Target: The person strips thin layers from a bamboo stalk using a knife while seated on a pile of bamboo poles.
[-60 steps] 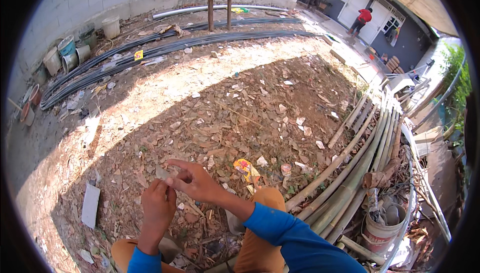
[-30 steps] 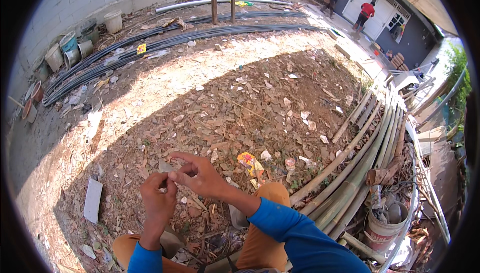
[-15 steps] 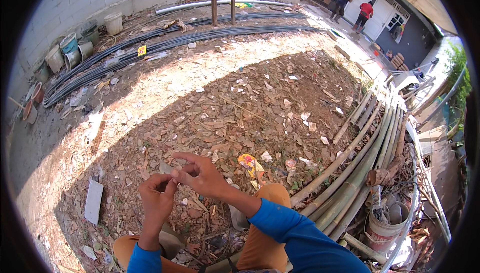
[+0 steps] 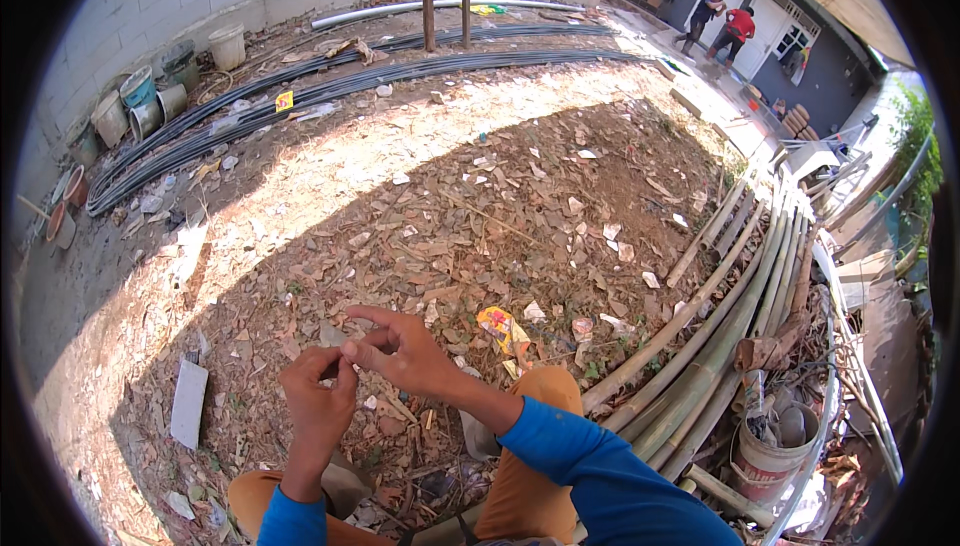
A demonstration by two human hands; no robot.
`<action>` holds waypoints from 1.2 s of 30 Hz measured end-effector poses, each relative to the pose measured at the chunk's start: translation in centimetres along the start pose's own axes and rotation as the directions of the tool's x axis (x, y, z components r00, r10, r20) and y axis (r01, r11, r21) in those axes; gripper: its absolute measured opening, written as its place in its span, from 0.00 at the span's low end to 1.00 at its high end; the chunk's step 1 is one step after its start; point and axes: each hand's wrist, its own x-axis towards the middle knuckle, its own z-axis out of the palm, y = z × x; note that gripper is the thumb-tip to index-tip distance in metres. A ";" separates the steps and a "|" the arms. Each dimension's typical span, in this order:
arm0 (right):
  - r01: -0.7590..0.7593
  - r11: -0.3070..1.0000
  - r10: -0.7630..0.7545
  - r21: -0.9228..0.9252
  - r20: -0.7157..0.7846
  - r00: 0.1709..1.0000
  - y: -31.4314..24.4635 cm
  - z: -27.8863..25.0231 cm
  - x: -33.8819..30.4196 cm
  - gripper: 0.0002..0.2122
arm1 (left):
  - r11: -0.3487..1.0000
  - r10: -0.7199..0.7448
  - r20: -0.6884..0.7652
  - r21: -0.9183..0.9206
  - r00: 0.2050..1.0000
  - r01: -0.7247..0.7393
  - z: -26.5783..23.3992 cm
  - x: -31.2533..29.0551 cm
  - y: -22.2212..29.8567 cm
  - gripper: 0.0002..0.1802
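Observation:
Over the littered ground, in front of my knees, my two hands meet. My left hand [image 4: 318, 401] is closed in a pinch, thumb against bent fingers. Its fingertips touch or nearly touch the thumb of my right hand [image 4: 408, 354]. The right hand is closed too, its thumb and bent fingers drawn together while the index finger reaches out above them. Whatever sits between the fingertips, if anything, is too small to make out. Closest to the hands lie dry leaves and broken bits on the soil, with a yellow and red wrapper [image 4: 502, 328] to the right.
Bamboo poles [image 4: 725, 346] lie along the right, beside a dirty bucket [image 4: 768, 461] of scraps. A grey block [image 4: 188, 404] lies at left. Long dark bars [image 4: 420, 68], old buckets [image 4: 228, 47] and a wooden frame [image 4: 429, 6] stand farther off. Several people [image 4: 735, 31] are near the house.
My left hand has shifted very slightly right; the right hand has barely moved. In the background, the person in dark clothes has moved right, and the one in red bends over more.

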 end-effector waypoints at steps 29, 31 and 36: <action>0.014 0.999 -0.016 0.039 0.063 0.998 -0.2 0.3 -0.3 0.36 | 0.996 -0.015 -0.040 0.085 0.999 0.019 -0.1 -0.1 -0.4 0.06; -0.016 0.999 0.013 0.043 0.069 0.998 -0.6 0.1 -0.2 0.33 | 0.996 -0.070 -0.047 -0.057 0.996 0.067 -0.1 -0.1 -1.0 0.05; -0.057 0.998 0.056 0.018 0.074 0.996 -0.9 -0.4 -0.2 0.32 | 0.944 -0.250 0.045 -0.212 0.967 0.254 -0.2 -0.1 -1.4 0.06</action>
